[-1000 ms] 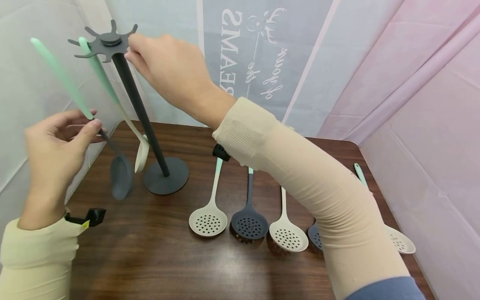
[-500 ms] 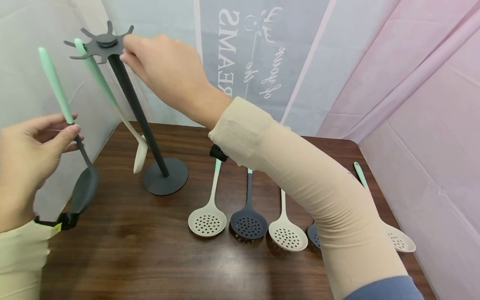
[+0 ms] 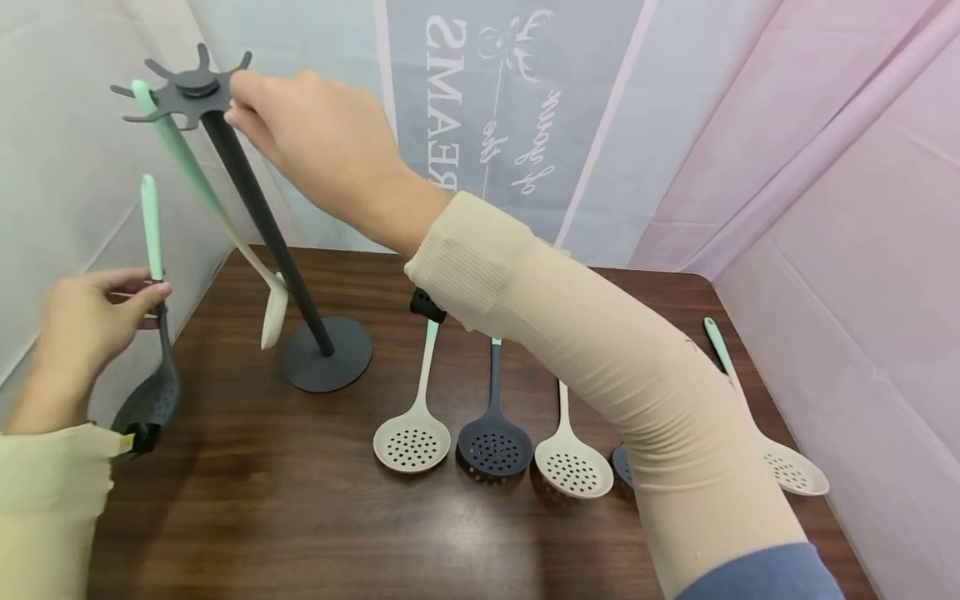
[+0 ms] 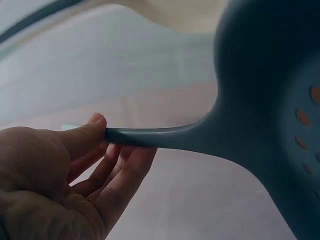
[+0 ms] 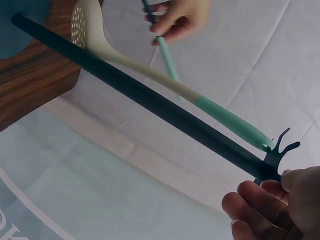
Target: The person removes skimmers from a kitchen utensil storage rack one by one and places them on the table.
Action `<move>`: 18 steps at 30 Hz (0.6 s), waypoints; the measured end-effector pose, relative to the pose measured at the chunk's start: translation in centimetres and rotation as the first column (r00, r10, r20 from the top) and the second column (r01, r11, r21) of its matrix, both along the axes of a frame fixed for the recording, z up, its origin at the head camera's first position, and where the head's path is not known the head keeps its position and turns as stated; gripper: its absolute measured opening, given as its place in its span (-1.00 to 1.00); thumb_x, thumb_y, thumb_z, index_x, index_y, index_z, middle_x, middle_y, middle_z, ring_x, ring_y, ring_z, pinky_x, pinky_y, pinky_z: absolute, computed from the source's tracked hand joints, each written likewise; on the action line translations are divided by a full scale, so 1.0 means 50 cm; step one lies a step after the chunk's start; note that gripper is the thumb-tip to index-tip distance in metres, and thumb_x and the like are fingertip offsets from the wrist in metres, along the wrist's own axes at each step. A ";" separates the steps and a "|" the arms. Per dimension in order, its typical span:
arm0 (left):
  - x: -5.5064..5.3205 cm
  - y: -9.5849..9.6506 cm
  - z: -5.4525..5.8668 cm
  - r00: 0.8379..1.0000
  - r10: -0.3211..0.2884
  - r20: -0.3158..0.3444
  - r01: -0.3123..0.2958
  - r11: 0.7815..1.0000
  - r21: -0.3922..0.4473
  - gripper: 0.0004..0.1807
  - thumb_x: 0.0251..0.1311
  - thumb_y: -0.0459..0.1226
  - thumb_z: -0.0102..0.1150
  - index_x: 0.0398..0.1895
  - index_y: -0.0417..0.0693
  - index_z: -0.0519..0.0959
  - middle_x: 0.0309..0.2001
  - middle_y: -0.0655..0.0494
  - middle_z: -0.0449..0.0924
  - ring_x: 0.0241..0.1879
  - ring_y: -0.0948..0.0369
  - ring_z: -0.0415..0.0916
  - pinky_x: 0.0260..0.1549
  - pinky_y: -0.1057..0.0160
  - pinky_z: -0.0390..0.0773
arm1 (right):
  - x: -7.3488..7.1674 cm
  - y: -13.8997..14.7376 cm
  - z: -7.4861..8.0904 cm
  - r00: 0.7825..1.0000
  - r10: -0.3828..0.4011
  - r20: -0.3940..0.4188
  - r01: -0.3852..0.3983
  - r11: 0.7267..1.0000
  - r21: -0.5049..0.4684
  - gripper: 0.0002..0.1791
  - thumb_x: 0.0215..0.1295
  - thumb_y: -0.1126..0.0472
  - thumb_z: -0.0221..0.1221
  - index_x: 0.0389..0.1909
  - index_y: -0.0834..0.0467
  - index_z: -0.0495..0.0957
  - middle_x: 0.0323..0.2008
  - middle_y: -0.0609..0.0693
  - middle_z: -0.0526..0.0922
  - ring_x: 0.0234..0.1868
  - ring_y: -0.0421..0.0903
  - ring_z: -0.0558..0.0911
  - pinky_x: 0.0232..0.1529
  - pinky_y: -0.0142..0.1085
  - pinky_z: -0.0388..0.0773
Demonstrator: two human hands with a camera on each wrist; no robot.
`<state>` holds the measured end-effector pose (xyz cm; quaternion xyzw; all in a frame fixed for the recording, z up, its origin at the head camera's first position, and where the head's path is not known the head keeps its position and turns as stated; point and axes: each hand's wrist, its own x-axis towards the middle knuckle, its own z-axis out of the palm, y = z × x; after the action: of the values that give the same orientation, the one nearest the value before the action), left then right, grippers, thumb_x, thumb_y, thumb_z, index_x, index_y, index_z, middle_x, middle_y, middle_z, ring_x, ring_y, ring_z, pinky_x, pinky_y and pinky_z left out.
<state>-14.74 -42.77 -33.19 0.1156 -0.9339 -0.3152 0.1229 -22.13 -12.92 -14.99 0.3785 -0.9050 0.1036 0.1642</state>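
My left hand pinches a dark grey skimmer just below its mint-green handle, left of the stand. The handle points up and the perforated head hangs down, partly behind the wrist strap. In the left wrist view the grey skimmer fills the right side, its neck between thumb and fingers. My right hand grips the hooked top of a dark grey utensil stand; the gripped hook is hidden. From a left-side hook hangs a cream skimmer with a mint handle, its holes visible in the right wrist view.
On the brown wooden table lies a row of skimmers: a cream one, a grey one, another cream one, and more partly under my right arm. A cream skimmer lies far right. Fabric walls enclose the table.
My left hand has moved left with the grey skimmer, then down; the handle now stands lower and more upright, and the head has turned. My right hand keeps its grip on the stand.
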 end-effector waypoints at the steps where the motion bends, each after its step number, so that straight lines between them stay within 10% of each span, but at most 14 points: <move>1: -0.005 -0.007 -0.009 1.000 -0.004 0.026 0.005 1.000 -0.011 -0.40 0.49 -0.06 0.09 0.24 -0.49 0.48 -0.33 0.10 0.77 -0.65 0.73 0.41 -0.59 0.67 0.35 | 0.000 0.000 0.000 1.000 -0.001 -0.007 0.001 1.000 0.004 -0.74 0.64 -0.14 -0.18 -0.19 -0.15 0.40 -0.49 -0.26 0.35 -0.45 -0.32 0.37 -0.37 -0.42 0.32; 4: -0.018 -0.023 -0.035 0.997 -0.030 0.072 0.032 0.999 -0.029 -0.42 0.51 -0.11 0.07 0.21 -0.55 0.46 -0.02 -0.55 0.57 -0.68 0.72 0.39 -0.62 0.61 0.37 | 0.000 -0.001 0.002 1.000 -0.005 0.005 0.005 1.000 0.004 -0.74 0.64 -0.14 -0.18 -0.20 -0.16 0.40 -0.49 -0.26 0.35 -0.43 -0.32 0.38 -0.36 -0.41 0.33; 11: -0.043 -0.043 -0.077 0.984 -0.114 0.139 0.122 0.991 -0.050 -0.53 0.50 -0.22 0.10 0.12 -0.58 0.48 -0.11 -0.57 0.59 -0.67 0.45 0.56 -0.62 0.46 0.48 | 0.000 -0.003 0.004 0.999 -0.019 0.030 0.019 1.000 -0.010 -0.73 0.63 -0.15 -0.15 -0.26 -0.17 0.39 -0.50 -0.26 0.37 -0.43 -0.32 0.39 -0.35 -0.40 0.35; 18: -0.060 -0.042 -0.096 0.956 -0.136 0.261 0.190 0.962 -0.194 -0.53 0.48 -0.17 0.14 0.04 -0.54 0.51 -0.20 -0.46 0.61 -0.42 -0.14 0.60 -0.36 -0.09 0.56 | -0.001 -0.004 0.002 1.000 -0.014 0.018 0.014 1.000 -0.004 -0.74 0.64 -0.14 -0.17 -0.22 -0.17 0.40 -0.49 -0.27 0.37 -0.43 -0.32 0.38 -0.36 -0.40 0.35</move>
<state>-17.74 -44.86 -38.01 0.0617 -0.9770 -0.2038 -0.0083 -22.17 -13.10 -14.88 0.3707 -0.9090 0.1077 0.1574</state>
